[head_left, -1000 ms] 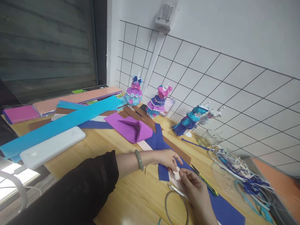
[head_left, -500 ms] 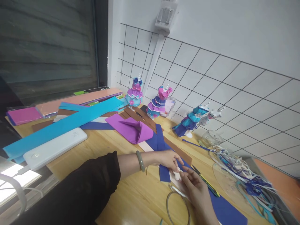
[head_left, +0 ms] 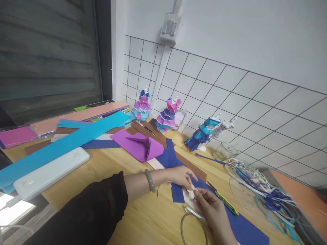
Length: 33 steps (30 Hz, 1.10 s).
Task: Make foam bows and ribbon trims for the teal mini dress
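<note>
My left hand, with a grey-green bangle on its wrist, reaches in from the left. Its thumb and fingers pinch a small white scalloped piece, like a paper flower. From the right, my right hand grips the same piece between thumb and fingertips, which partly cover it. Beneath both hands lie dark blue paper strips and a pale strip. A pair of scissors with yellow-green handles rests just beyond my right hand. Nearer to me is a loop of thin cord.
Folded purple paper, a long turquoise strip and a white power bank lie to the left. Small dressed figures stand by the wire grid. A glass bowl and tangled ribbon scraps are at right.
The camera view has shifted slightly, so the background things sit a little lower and further left. Both hands stay together on the white piece, with only small finger movement.
</note>
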{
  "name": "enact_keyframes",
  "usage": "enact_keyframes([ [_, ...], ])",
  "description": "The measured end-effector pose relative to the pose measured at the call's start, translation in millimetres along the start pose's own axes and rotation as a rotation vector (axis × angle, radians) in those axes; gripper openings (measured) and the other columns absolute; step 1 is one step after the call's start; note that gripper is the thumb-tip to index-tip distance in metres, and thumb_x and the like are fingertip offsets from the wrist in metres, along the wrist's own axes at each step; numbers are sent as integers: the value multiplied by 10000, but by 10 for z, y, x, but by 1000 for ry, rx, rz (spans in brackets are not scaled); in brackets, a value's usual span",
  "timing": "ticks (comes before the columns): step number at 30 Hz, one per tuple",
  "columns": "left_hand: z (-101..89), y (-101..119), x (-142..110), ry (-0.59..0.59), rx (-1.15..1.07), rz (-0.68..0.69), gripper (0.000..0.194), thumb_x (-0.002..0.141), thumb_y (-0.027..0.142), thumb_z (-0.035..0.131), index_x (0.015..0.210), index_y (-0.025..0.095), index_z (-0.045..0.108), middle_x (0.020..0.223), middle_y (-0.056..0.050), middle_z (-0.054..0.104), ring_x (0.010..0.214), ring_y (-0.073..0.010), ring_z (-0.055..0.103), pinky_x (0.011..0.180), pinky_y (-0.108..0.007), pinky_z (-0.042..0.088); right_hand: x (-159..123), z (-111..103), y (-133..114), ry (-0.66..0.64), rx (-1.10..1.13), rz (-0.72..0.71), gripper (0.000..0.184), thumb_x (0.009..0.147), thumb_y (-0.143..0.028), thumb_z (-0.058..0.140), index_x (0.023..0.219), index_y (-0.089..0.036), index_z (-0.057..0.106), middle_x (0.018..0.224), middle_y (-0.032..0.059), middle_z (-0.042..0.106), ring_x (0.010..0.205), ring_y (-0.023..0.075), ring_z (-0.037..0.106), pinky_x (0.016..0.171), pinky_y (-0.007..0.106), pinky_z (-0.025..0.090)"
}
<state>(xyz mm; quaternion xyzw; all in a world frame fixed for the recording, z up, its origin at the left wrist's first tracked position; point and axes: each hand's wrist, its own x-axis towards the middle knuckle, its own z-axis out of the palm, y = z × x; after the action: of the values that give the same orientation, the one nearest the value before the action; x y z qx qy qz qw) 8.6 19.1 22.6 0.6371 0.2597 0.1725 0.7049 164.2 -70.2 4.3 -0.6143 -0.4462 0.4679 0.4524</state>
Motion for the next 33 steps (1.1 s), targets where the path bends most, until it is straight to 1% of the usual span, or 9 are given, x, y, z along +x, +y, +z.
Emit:
enact_keyframes([
  [4,1,47,-27,-6,2,-18,530,528,104,683,1038,118,542,630,20,577,517,-75,525,522,-210,416,7,-5,11,-10,-37,-34,338,573,-448,699,704,-143,638,531,-3,555,477,107,468,444,205,336],
  [8,-5,30,-23,-12,3,-11,511,518,109,701,1007,113,550,614,20,579,529,-79,528,530,-208,406,4,-7,6,-10,-81,-31,341,574,-456,693,696,-143,639,533,1,549,463,109,453,429,210,323],
  [13,-17,-31,3,-11,-11,-2,500,520,134,710,998,122,563,611,19,584,536,-81,532,542,-210,404,-10,5,-19,-28,-59,-17,340,590,-460,682,704,-142,644,542,7,562,460,102,451,429,205,316],
  [18,-29,-29,-5,-7,0,1,448,554,129,680,990,119,575,609,20,579,537,-77,534,529,-197,403,3,5,-5,-45,-29,-17,322,608,-449,678,706,-146,634,532,-8,542,460,92,435,440,200,304],
  [23,-33,-3,-30,-19,-36,-27,669,508,96,698,1138,124,474,653,32,575,538,-75,537,548,-209,424,21,-4,33,-43,-14,3,326,611,-449,679,726,-148,624,526,-19,531,433,72,398,420,192,266],
  [24,-31,3,-35,-22,-34,-33,686,505,89,697,1150,121,462,660,31,575,539,-75,535,548,-210,425,19,-2,32,-37,-12,3,325,607,-447,682,723,-149,623,525,-19,530,437,74,403,423,191,271],
  [27,-23,27,-48,-14,5,-43,639,516,75,683,1123,107,486,653,27,567,541,-72,525,544,-204,415,6,10,10,-32,-3,7,327,595,-445,691,726,-152,624,538,-13,538,468,90,439,443,198,301],
  [30,-20,42,-58,-2,44,-33,567,548,79,666,1092,110,512,639,27,559,544,-70,518,542,-199,406,-8,22,-19,-39,-4,20,342,593,-457,685,742,-156,623,541,-14,538,453,94,433,435,204,296],
  [33,-32,24,-50,-19,50,-32,545,560,91,663,1084,122,517,638,27,562,551,-76,527,540,-200,405,-11,26,-32,-50,2,13,349,592,-462,684,744,-156,618,544,-14,537,452,95,430,432,206,294],
])
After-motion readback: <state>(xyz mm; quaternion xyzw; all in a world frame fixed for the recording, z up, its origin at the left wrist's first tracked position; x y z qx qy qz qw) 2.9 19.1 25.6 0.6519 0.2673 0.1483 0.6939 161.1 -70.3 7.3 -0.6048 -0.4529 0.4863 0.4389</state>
